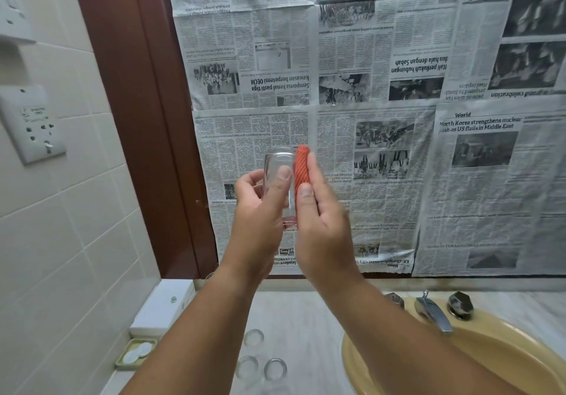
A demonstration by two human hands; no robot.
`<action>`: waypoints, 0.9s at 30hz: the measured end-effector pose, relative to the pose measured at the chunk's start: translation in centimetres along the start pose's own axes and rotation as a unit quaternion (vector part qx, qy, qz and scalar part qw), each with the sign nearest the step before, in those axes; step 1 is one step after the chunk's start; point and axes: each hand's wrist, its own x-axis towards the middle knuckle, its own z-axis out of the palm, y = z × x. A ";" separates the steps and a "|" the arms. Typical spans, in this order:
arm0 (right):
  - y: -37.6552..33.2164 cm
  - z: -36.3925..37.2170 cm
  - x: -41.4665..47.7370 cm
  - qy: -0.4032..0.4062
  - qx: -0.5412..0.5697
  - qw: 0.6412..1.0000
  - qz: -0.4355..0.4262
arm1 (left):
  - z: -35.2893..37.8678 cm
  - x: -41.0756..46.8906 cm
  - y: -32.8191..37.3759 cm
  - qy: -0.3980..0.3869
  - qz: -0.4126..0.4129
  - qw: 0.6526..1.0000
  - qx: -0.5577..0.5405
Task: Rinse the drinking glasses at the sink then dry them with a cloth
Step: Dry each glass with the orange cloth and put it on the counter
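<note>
A clear drinking glass (277, 168) is held up at chest height, bottom end up, in front of the newspaper-covered wall. My left hand (260, 207) grips it from the left, thumb across its front. My right hand (318, 223) presses a folded orange cloth (301, 166) against the glass's right side, the cloth pinched between thumb and straight fingers. Three more glasses (253, 337) (247, 366) (275, 369) stand on the counter below my left forearm.
A yellow sink basin (505, 355) with a chrome tap (433, 315) and two knobs lies lower right. At the lower left stand a white box (165, 306) and a green soap dish (136, 353). Wall sockets (32, 125) sit on the tiled left wall.
</note>
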 end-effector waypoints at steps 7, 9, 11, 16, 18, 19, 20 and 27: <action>0.3 -0.3 1.7 0.029 0.001 0.999 0.015 | 0.2 -0.9 0.0 -0.024 -0.017 1.000 0.009; 0.0 -0.2 1.9 0.021 0.009 1.000 0.005 | 0.1 -0.7 0.0 -0.025 -0.008 0.999 0.019; 0.2 0.3 0.5 0.004 0.016 1.000 0.000 | -0.2 -0.4 0.1 0.005 0.006 1.000 0.013; 1.0 0.5 0.1 0.022 0.010 1.000 -0.005 | -0.4 -0.5 0.0 0.007 0.004 1.000 0.004; 0.6 0.0 1.8 0.029 0.015 0.999 0.012 | -0.2 -0.6 -0.3 -0.013 -0.006 1.000 0.013; 0.5 -0.2 2.2 0.026 0.018 0.999 0.016 | 0.0 -0.6 -0.3 -0.021 -0.004 1.000 0.016; 0.4 -0.1 2.1 0.018 0.022 0.999 0.018 | 0.0 -0.6 -0.3 -0.018 -0.001 1.000 0.018; 1.0 0.5 0.0 0.032 0.015 0.999 0.012 | -0.5 -0.6 -0.2 0.000 -0.008 1.000 -0.001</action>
